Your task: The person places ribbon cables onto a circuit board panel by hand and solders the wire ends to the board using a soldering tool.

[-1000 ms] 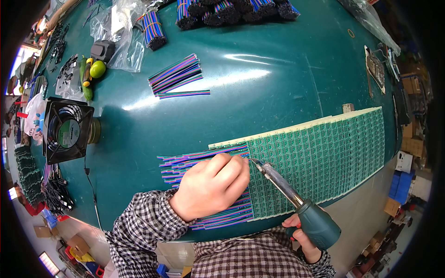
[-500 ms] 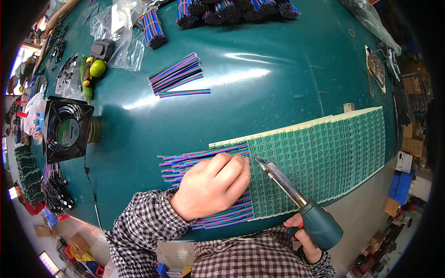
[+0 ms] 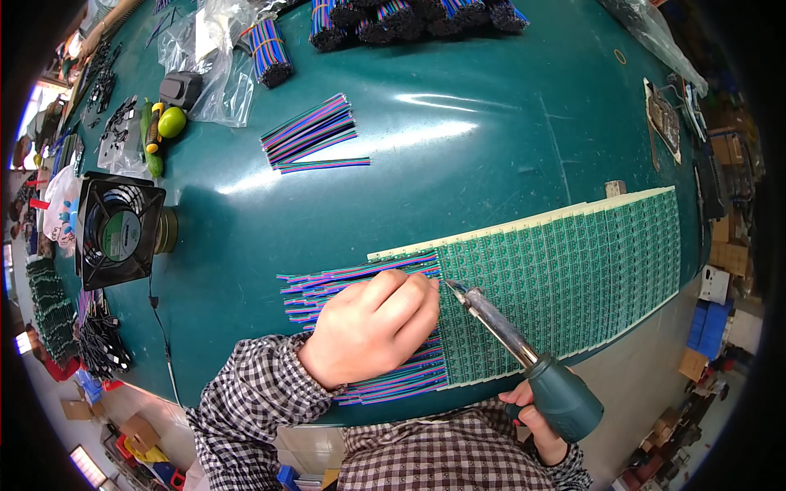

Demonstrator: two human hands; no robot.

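Observation:
My left hand (image 3: 372,331) is closed in a pinch over the rows of multicoloured ribbon wires (image 3: 397,385), holding a wire at its fingertips; the pinched end is mostly hidden by the hand. The wires end along the left edge of a wide sheet of small green circuit boards (image 3: 557,278). My right hand (image 3: 536,413) grips the dark green handle of a soldering iron (image 3: 565,401) from below. Its metal barrel slants up and to the left, and the tip is at the board edge beside my left fingertips.
A black fan (image 3: 121,231) stands on the green table at the left. Loose ribbon wires (image 3: 311,135) lie beyond my hands, with several tied bundles (image 3: 409,20) at the back. Left of those are a clear bag (image 3: 229,90), a green round fruit (image 3: 172,122) and a screwdriver (image 3: 154,127).
The soldering iron's tip has shifted slightly left and down, closer to my left fingertips. My left hand stays nearly still at the board edge.

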